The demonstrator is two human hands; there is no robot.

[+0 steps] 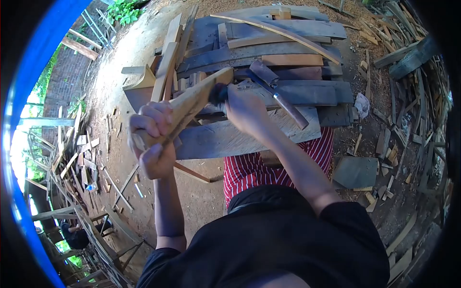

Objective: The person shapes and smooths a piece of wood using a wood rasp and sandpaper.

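My left hand [152,137] is wrapped round the lower end of a wooden piece [194,96], which slants up to the right, raised over the plank bench. A dark, fuzzy brush [218,94] rests against the wood's right side near its upper end. My right hand [246,109] is closed round it, and its handle is hidden in my fingers. Just right of that hand lies a chisel [290,110] with a wooden handle and metal ferrule, its blade beside a dark block [264,73].
The bench of grey planks [249,137] stands before my lap. Narrow strips [165,72] lean at its left, and a long curved strip [283,32] crosses the back. Scrap wood [81,163] litters the ground. A person [74,235] is far off at lower left.
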